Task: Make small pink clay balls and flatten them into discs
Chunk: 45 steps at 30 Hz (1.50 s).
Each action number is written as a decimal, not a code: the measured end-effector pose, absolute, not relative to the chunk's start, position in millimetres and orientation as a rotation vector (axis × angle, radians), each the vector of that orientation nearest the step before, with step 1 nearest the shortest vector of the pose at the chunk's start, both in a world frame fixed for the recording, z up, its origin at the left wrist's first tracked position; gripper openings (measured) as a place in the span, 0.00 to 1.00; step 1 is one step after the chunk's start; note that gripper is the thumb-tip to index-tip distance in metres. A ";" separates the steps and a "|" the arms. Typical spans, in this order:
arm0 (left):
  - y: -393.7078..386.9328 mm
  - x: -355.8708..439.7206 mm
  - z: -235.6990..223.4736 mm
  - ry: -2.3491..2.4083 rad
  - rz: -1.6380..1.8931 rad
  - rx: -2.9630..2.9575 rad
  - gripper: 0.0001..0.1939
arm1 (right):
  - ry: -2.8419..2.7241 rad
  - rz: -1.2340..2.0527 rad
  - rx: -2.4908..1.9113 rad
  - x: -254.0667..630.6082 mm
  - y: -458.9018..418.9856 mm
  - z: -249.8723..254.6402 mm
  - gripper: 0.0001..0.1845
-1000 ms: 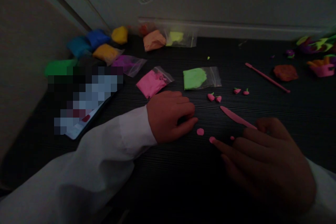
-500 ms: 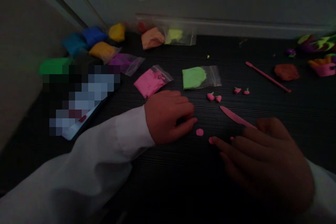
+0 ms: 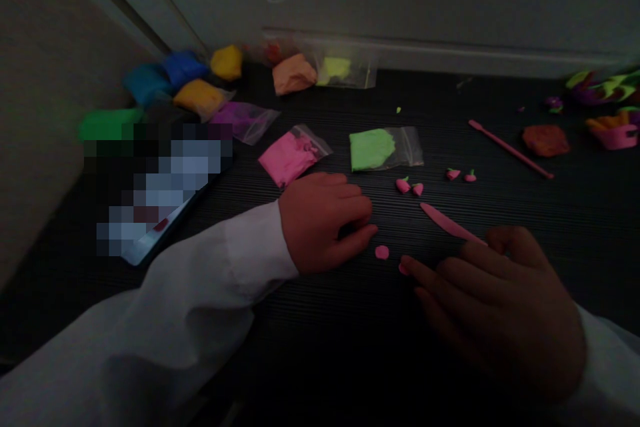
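Note:
On the dark ribbed table lies a flat pink clay disc (image 3: 382, 252), just right of my left hand (image 3: 327, 223). That hand rests with fingers loosely bent and thumb apart, with nothing visible in it. My right hand (image 3: 505, 307) reaches in from the right, its outstretched index fingertip pressing a second pink disc (image 3: 402, 269) and partly covering it. The other fingers are bent. Beyond them lies a pink plastic clay knife (image 3: 447, 221), its near end hidden by the hand. Small pink clay shapes with green tops (image 3: 403, 185) sit behind the knife.
Bags of pink clay (image 3: 287, 157) and green clay (image 3: 373, 149) lie behind my hands. A phone (image 3: 165, 203) and several coloured clay packs (image 3: 193, 97) are at left. At right are a pink stick tool (image 3: 510, 149), a reddish-brown clay lump (image 3: 546, 140) and a pink clay cup (image 3: 615, 135).
My right hand has shifted slightly left, its fingertip still on the disc, and now hides a small pink bit beside it. My left hand stays in place; the view has shifted slightly.

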<state>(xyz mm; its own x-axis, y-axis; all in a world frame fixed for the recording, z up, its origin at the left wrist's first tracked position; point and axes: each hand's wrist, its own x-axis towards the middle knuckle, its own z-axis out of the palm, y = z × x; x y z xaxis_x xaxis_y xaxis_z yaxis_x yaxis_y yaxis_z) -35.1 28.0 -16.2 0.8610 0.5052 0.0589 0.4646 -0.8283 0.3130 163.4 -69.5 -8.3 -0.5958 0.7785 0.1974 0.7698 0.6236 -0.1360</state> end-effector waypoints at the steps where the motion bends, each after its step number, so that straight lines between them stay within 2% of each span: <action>1: 28.0 -35.1 -16.0 0.733 0.202 2.747 0.12 | -2.608 0.054 -1.262 163.4 -69.8 -8.4 0.12; 45: 28.5 -35.9 -16.0 0.715 0.227 2.739 0.12 | -2.576 0.055 -1.225 162.5 -73.6 -7.5 0.12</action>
<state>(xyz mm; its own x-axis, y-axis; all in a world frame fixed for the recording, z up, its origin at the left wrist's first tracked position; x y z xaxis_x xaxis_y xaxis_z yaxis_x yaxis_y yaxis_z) -35.9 28.5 -16.0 0.8636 0.4985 0.0758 0.4511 -0.8309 0.3258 162.5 -73.6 -7.5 -0.5975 0.7646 0.2414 0.7537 0.6383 -0.1563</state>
